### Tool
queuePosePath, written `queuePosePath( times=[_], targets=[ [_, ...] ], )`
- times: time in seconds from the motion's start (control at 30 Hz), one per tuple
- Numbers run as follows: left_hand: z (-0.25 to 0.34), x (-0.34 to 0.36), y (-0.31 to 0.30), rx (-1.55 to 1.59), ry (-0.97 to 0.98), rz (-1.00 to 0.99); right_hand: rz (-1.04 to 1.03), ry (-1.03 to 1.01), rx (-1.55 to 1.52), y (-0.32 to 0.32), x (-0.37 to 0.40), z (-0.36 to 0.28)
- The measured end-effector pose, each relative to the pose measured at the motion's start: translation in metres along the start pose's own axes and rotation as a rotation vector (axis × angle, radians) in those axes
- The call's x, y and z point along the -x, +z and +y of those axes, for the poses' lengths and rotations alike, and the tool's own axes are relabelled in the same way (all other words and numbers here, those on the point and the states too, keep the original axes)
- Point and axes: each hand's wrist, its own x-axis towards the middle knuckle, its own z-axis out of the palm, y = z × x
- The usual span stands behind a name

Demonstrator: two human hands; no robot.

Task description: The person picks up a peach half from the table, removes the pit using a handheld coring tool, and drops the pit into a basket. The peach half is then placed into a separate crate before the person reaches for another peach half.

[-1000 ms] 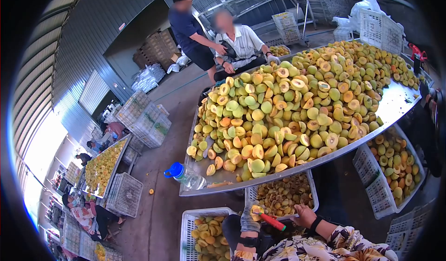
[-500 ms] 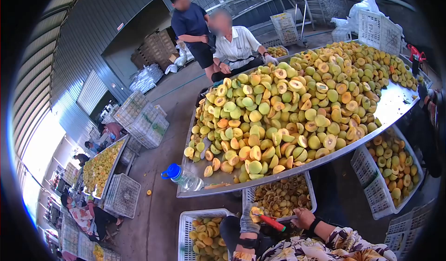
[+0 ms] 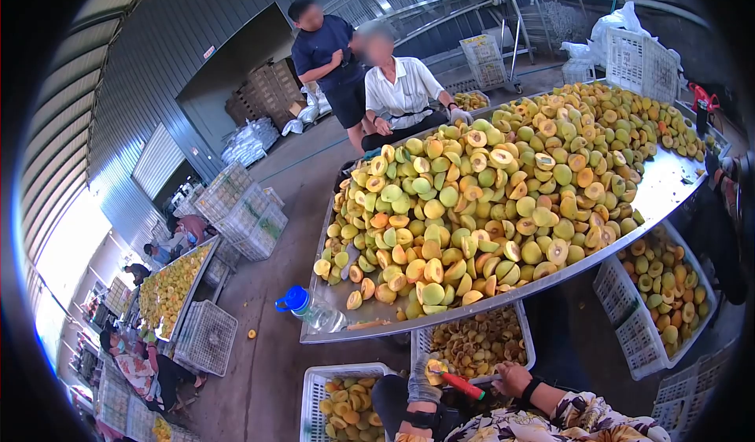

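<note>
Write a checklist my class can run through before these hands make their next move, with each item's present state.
1. Fruit piece held in the gloved left hand: ok.
2. Right hand on the red handle: not ok, it appears apart.
3. Right hand gloved: not ok, bare.
4. Tip beyond the red handle clear of fingers: cannot tell, not visible.
5. Crate of fruit pieces in front of the hands: ok.
6. Blue cap on bottle: ok.

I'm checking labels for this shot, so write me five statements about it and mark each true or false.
1. The left hand wears a grey glove. True.
2. The left hand is empty. False: it holds a fruit piece.
3. A red handle shows between the left and right hand. True.
4. Cut fruit is heaped on the table. True.
5. The bottle's cap is green. False: the cap is blue.
</note>
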Motion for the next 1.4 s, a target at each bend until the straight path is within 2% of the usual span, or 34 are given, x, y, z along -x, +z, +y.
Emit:
queuePosePath(
  times=[0.2,0.37,0.43,0.57,0.63,0.67,0.73,0.87,0.93,0.97,1.07,1.17,1.27,1.3,1.37,1.4],
  targets=[
    [-0.001,-0.003,-0.005,-0.019,-0.032,-0.037,-0.028,0.010,0.019,-0.004,0.002,-0.004],
    [-0.004,-0.006,-0.004,-0.046,0.013,0.005,-0.034,0.008,0.021,-0.001,0.000,-0.002],
    [-0.002,-0.002,-0.003,-0.064,-0.006,-0.016,0.035,-0.059,0.067,-0.006,0.001,-0.006],
    [-0.002,-0.002,-0.005,-0.070,-0.040,-0.049,0.067,-0.070,0.111,-0.019,0.000,-0.008],
    [-0.005,-0.008,-0.009,-0.072,-0.027,-0.028,0.227,-0.034,0.113,-0.025,-0.003,-0.005],
    [-0.006,-0.011,-0.010,-0.074,-0.012,-0.010,0.226,-0.033,0.111,-0.029,-0.008,-0.002],
    [-0.005,-0.013,-0.013,-0.071,-0.009,-0.003,0.444,0.139,0.033,-0.035,-0.018,0.011],
    [-0.002,-0.002,-0.005,-0.054,-0.039,-0.035,0.594,0.258,0.103,-0.026,-0.039,0.058],
    [-0.004,-0.006,-0.006,-0.054,-0.034,-0.025,0.431,0.666,-0.290,-0.033,-0.052,0.060],
    [-0.005,-0.008,-0.008,-0.051,-0.035,-0.004,0.342,0.717,-0.341,-0.035,-0.053,0.061],
    [-0.002,0.001,0.000,-0.081,-0.046,-0.044,0.149,0.552,-0.218,0.056,-0.092,0.153],
    [-0.005,-0.004,-0.006,-0.065,-0.022,-0.029,0.188,0.600,-0.248,0.060,-0.088,0.153],
    [-0.004,-0.002,-0.002,-0.064,-0.055,-0.020,0.167,0.598,-0.248,0.044,-0.080,0.137],
    [-0.005,-0.004,-0.004,-0.063,-0.057,-0.021,0.168,0.599,-0.246,0.023,-0.073,0.112],
    [-0.010,-0.011,-0.009,-0.082,-0.055,0.008,0.241,0.784,-0.416,-0.035,-0.055,0.046],
    [-0.011,-0.013,-0.010,-0.080,-0.057,0.008,0.240,0.786,-0.413,-0.034,-0.056,0.046]
  ],
)
